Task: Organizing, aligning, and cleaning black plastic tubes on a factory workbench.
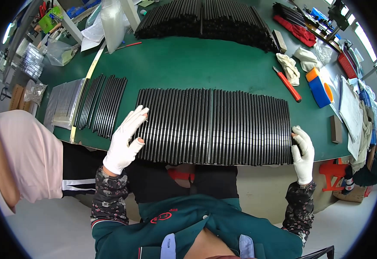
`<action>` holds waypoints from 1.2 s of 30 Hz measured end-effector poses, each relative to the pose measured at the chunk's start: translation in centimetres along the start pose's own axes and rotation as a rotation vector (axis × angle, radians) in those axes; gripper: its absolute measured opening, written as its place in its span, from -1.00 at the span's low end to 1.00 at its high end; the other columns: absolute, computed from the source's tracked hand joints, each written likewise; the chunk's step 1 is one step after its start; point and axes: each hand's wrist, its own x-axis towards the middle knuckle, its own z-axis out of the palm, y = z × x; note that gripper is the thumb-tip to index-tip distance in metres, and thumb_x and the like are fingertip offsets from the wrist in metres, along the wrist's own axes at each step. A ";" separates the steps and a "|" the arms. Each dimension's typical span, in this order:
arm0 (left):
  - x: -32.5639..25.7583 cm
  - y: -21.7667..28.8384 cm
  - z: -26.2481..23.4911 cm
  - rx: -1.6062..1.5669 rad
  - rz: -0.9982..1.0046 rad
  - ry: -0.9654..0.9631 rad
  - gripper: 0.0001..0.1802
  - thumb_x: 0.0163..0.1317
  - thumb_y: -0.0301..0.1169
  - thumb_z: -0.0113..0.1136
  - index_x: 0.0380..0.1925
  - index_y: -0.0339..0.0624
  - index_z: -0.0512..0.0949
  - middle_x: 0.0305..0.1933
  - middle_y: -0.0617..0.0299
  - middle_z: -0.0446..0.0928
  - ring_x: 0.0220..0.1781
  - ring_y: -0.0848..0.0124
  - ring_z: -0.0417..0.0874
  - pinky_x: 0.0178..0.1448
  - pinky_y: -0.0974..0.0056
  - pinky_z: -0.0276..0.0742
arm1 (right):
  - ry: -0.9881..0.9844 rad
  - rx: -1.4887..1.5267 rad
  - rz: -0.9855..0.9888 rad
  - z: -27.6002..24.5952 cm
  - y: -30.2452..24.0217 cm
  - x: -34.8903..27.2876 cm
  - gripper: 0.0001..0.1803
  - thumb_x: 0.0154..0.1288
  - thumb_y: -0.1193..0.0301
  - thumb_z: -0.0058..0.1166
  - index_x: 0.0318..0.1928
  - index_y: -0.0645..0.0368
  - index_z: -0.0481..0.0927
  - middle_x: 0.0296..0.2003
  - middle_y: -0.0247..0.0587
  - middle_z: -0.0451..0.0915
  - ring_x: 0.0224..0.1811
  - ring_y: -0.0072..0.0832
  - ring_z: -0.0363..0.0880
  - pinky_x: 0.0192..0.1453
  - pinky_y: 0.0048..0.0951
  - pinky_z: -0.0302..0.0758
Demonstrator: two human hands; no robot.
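Observation:
Two blocks of thin black rods lie side by side before me on the green table, a left block [175, 125] and a right block [251, 127], with a narrow gap between them. At the left end, my left hand [126, 140] in a white glove with bare fingertips rests against the outermost rods, fingers apart. My right hand [303, 151], gloved alike, is at the right end with its fingers stretched along the last rod and the thumb apart. Neither hand has anything lifted in it.
Smaller rod groups [110, 105] lie to the left, beside clear-wrapped packs [63, 103]. A large rod pile [203, 21] stands at the back. To the right are a red-handled tool [288, 86], a blue-and-orange tape dispenser [320, 88] and a small block [336, 129]. A person in pink [28, 151] sits at left.

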 end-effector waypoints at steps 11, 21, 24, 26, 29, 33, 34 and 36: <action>2.8 3.8 -0.3 0.435 0.122 -0.263 -0.23 0.17 0.09 0.06 0.26 -0.21 0.36 0.40 -0.03 0.26 0.50 -0.04 0.13 0.51 -0.20 -0.14 | -0.069 -0.110 -0.004 -0.1 -3.6 0.5 -0.52 0.03 0.67 0.03 0.05 0.27 0.50 0.21 0.01 0.42 0.34 -0.07 0.32 0.41 -0.19 0.22; 7.4 10.9 7.4 0.033 0.489 -0.749 -0.13 -0.05 0.01 0.33 0.18 -0.35 0.36 0.34 -0.22 0.21 0.43 -0.10 0.17 0.45 -0.15 0.03 | -0.108 -0.017 -0.124 1.4 -2.2 1.7 -0.55 0.13 0.56 -0.02 0.09 0.22 0.46 0.26 -0.03 0.37 0.39 -0.07 0.25 0.44 -0.16 0.16; 6.8 11.3 8.1 -0.270 0.675 -0.677 -0.18 0.04 -0.03 0.30 0.26 -0.21 0.31 0.42 -0.01 0.21 0.47 -0.01 0.17 0.49 -0.12 0.04 | -0.104 -0.015 -0.144 1.7 -2.5 1.7 -0.56 0.13 0.55 -0.03 0.09 0.22 0.46 0.26 -0.03 0.37 0.39 -0.05 0.24 0.43 -0.15 0.17; 10.5 8.8 7.5 0.127 0.538 -0.418 -0.18 0.06 -0.08 0.28 0.27 -0.27 0.29 0.40 -0.12 0.20 0.47 -0.02 0.16 0.47 -0.13 0.06 | -0.113 -0.030 -0.117 1.6 -2.5 1.5 -0.56 0.15 0.53 -0.03 0.10 0.21 0.45 0.26 -0.03 0.38 0.38 -0.04 0.25 0.43 -0.13 0.18; 11.3 6.5 8.7 0.397 0.229 -0.278 -0.14 0.06 -0.03 0.25 0.26 -0.37 0.27 0.39 -0.28 0.14 0.46 -0.15 0.11 0.49 -0.14 -0.01 | -0.104 -0.021 -0.131 1.7 -2.6 1.7 -0.56 0.15 0.53 -0.03 0.10 0.19 0.44 0.25 -0.03 0.38 0.38 -0.03 0.25 0.42 -0.12 0.19; 7.3 12.6 9.8 -0.137 0.655 -0.765 -0.13 0.03 0.06 0.27 0.24 -0.27 0.31 0.36 -0.21 0.19 0.46 -0.08 0.14 0.48 -0.19 -0.01 | -0.094 -0.028 -0.138 1.8 -2.5 1.8 -0.56 0.15 0.54 -0.03 0.10 0.19 0.44 0.24 -0.02 0.39 0.37 -0.02 0.25 0.41 -0.13 0.19; 7.4 12.8 9.6 -0.136 0.651 -0.767 -0.13 0.03 0.06 0.27 0.24 -0.27 0.31 0.36 -0.21 0.19 0.46 -0.08 0.14 0.48 -0.19 -0.01 | -0.095 -0.023 -0.139 1.8 -2.6 1.9 -0.56 0.15 0.54 -0.03 0.10 0.19 0.44 0.24 -0.02 0.39 0.37 -0.02 0.25 0.41 -0.13 0.19; 8.7 13.0 8.7 -0.120 0.710 -0.617 -0.20 -0.02 -0.07 0.35 0.22 -0.18 0.35 0.38 -0.09 0.22 0.44 -0.04 0.20 0.45 -0.19 0.05 | -0.104 -0.034 -0.139 1.6 -2.8 1.9 -0.57 0.14 0.55 -0.03 0.09 0.21 0.44 0.23 -0.01 0.39 0.37 -0.03 0.26 0.41 -0.13 0.20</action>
